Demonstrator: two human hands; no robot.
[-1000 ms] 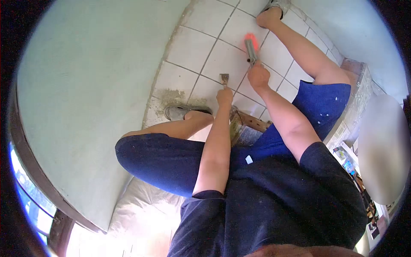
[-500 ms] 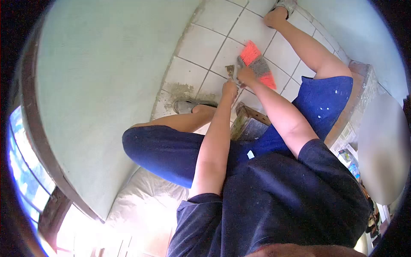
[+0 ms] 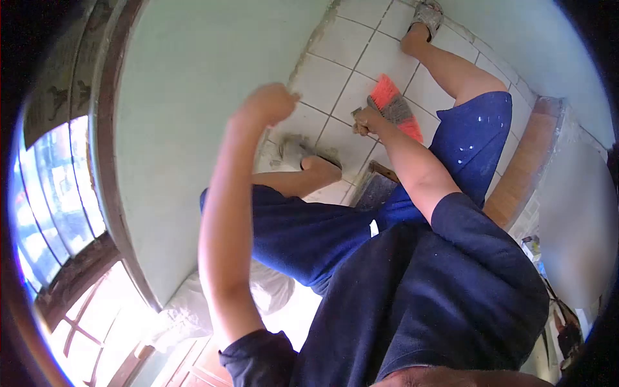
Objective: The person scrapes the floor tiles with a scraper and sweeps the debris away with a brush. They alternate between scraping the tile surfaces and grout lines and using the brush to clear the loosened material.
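Raised in front of the green wall, at the floor's left edge, my left hand (image 3: pixel 267 104) is blurred, and I cannot make out whether it holds anything. My right hand (image 3: pixel 367 121) is closed over the white tiles, around the handle end of a brush (image 3: pixel 400 113) with red and grey bristles. The bristles fan out to the right of that hand. A small drab piece (image 3: pixel 356 113) shows at its left side; it may be the scraper blade, but its shape is unclear.
Green wall (image 3: pixel 213 77) rises on the left. Tiled floor (image 3: pixel 332 80) lies between my sandalled feet. A dark box-like object (image 3: pixel 379 188) stands by my knees, a wooden ledge (image 3: pixel 525 168) at right. Pale sheeting (image 3: pixel 187 309) lies lower left.
My left hand has moved up and left, away from my right hand and to the wall. The brush, first upright, has turned so its bristles fan out rightwards. The view has shifted.
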